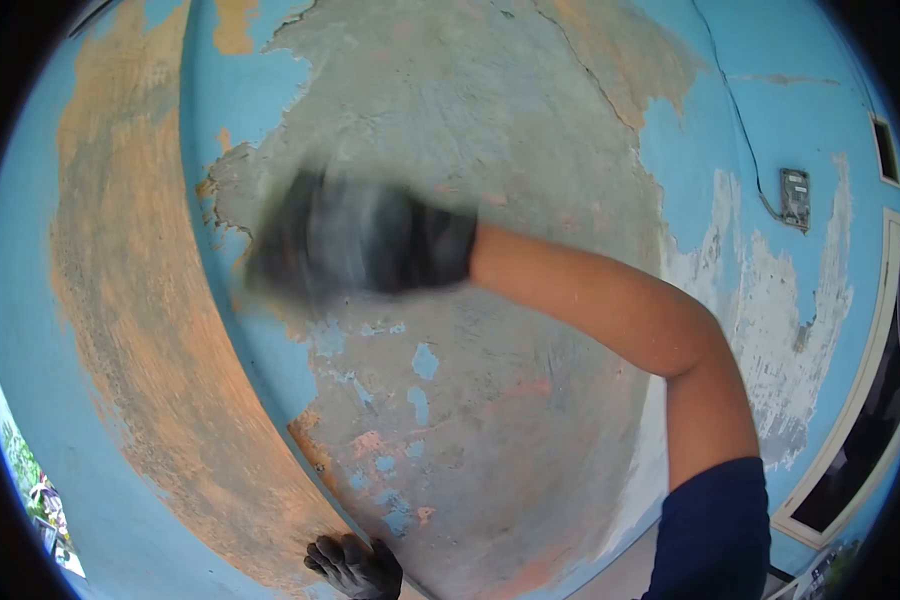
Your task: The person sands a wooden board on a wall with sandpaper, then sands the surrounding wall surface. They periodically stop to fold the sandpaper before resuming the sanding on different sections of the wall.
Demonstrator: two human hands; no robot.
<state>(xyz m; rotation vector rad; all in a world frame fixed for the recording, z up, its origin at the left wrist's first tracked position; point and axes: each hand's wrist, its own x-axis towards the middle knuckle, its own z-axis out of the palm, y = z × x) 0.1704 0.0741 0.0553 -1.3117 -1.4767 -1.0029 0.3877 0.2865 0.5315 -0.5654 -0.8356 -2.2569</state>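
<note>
My right hand (370, 235), in a black glove, is raised in front of the wall near the blue paint edge. It is smeared by motion, so its fingers and anything they hold cannot be made out. At the bottom, my left hand (358, 568), also in a black glove, rests against the orange-brown column (170, 300) with its fingers apart and nothing visible in them. Bare grey plaster (530, 400) covers the middle of the wall, with small patches of blue paint (426, 361) on it.
A grey electrical box (795, 198) with a dark cable (735, 105) is fixed to the blue wall at the upper right. A framed window (860, 440) stands at the right edge. Plants (20, 455) show outside at the lower left.
</note>
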